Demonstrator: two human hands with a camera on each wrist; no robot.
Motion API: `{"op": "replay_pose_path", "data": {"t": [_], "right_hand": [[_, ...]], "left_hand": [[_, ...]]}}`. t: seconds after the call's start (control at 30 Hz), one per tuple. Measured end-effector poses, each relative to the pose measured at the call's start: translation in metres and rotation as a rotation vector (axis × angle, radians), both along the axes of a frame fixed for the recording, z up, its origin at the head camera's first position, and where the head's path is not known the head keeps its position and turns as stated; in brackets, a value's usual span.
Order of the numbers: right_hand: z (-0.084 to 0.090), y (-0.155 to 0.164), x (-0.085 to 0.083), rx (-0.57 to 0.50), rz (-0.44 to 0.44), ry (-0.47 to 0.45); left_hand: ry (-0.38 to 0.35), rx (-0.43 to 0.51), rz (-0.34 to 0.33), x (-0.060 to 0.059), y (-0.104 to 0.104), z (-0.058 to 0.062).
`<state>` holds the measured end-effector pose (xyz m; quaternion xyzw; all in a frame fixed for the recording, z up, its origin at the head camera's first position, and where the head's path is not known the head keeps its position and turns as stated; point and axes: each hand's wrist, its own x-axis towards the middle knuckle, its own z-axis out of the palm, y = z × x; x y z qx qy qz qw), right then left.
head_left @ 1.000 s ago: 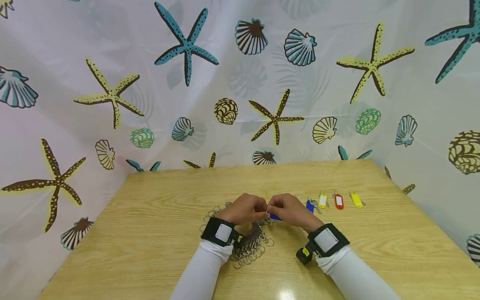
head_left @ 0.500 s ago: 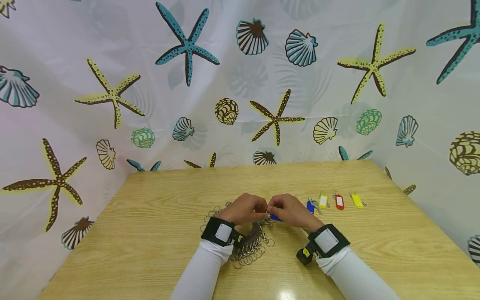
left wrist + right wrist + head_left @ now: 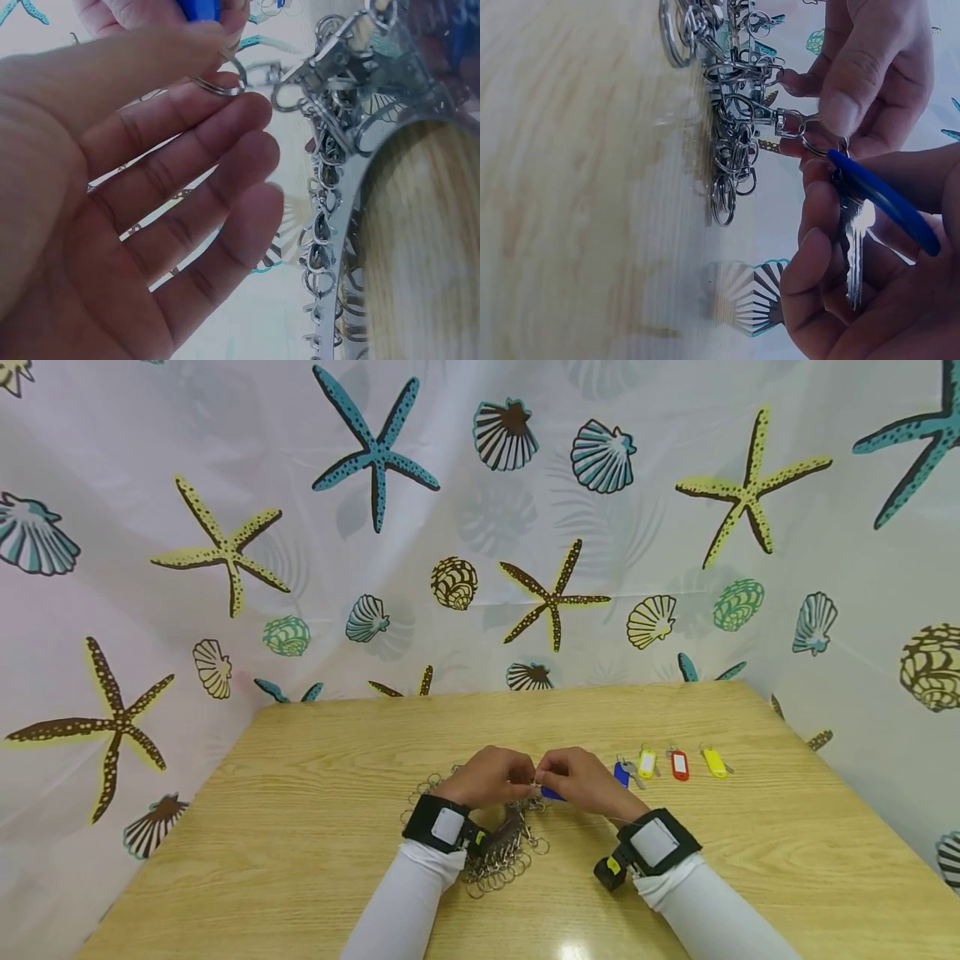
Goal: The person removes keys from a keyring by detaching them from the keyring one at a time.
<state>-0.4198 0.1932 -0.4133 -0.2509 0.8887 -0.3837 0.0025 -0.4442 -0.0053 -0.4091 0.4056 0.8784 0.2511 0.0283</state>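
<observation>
My left hand (image 3: 487,777) pinches a metal split ring (image 3: 241,75) between thumb and index finger; its other fingers lie loosely bent below. The ring is joined to a swivel clasp (image 3: 761,112) at the edge of a cluster of clasps. Close against it, my right hand (image 3: 581,783) holds a blue key tag (image 3: 892,206) by its end at the ring. A silver key (image 3: 853,255) hangs beside the tag, over the curled right fingers. Fingertips of both hands meet at the ring, and the left thumb partly hides the joint in the right wrist view.
A round bunch of swivel clasps with rings (image 3: 498,872) lies on the wooden table (image 3: 300,827) under my left wrist. To the right lie another blue tag (image 3: 621,774) with a key, a yellow tag (image 3: 647,764), a red tag (image 3: 679,766) and another yellow tag (image 3: 715,763).
</observation>
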Motion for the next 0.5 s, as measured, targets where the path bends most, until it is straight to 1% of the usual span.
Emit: {"op": "replay_pose_path", "data": {"t": [0.13,0.2,0.33,0.5], "right_hand": [[0.0007,0.0002,0.0008,0.000,-0.005,-0.001],[0.0006,0.0002,0.0007,-0.003,0.000,0.004],[0.0004,-0.0004,0.0004,-0.006,-0.010,0.012],[-0.0006,-0.0011,-0.0003,-0.001,-0.036,0.012]], "left_hand": [[-0.083,0.029,0.046,-0.0005,0.0010,-0.0001],[-0.108,0.031,0.065,-0.0006,0.0011,-0.0001],[-0.118,0.006,0.100,-0.0006,0.0008,-0.0011],[-0.119,-0.018,0.117,-0.0010,0.0007,-0.0012]]}}
